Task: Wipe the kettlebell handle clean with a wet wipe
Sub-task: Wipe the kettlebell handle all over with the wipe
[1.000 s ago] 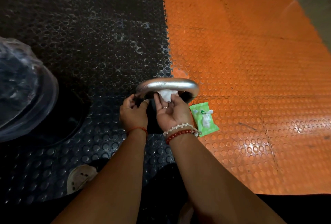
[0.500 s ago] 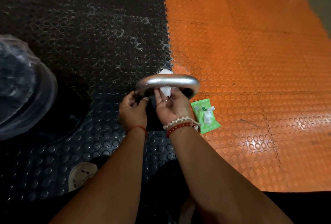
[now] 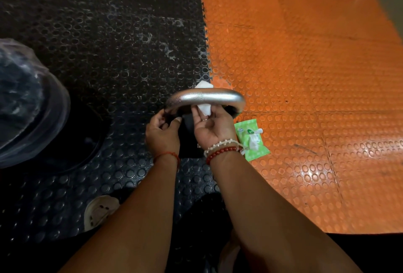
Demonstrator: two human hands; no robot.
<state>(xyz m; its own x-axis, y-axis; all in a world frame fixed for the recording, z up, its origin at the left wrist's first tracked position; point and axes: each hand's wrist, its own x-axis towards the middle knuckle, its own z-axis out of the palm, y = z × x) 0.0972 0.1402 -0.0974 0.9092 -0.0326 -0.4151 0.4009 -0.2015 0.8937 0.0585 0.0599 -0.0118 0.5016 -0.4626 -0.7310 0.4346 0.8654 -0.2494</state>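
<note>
The kettlebell's silver handle (image 3: pixel 207 98) arches over its black body (image 3: pixel 188 137), which my hands mostly hide. A white wet wipe (image 3: pixel 205 109) is looped under the handle's middle, its far end sticking out behind the bar. My right hand (image 3: pixel 212 126), palm up below the handle, pinches the wipe's near end. My left hand (image 3: pixel 162 133) grips the kettlebell at the handle's left base, fingers curled on it.
A green wet wipe packet (image 3: pixel 253 139) with a wipe poking out lies on the orange studded mat (image 3: pixel 305 76) right of my right wrist. A dark object wrapped in clear plastic (image 3: pixel 24 102) sits at the left on the black mat (image 3: pixel 98 43). My shoe (image 3: pixel 99 211) is below.
The wipe has been pushed under the handle, so its far end now shows behind the bar. Both hands stay at the handle; the view has shifted slightly.
</note>
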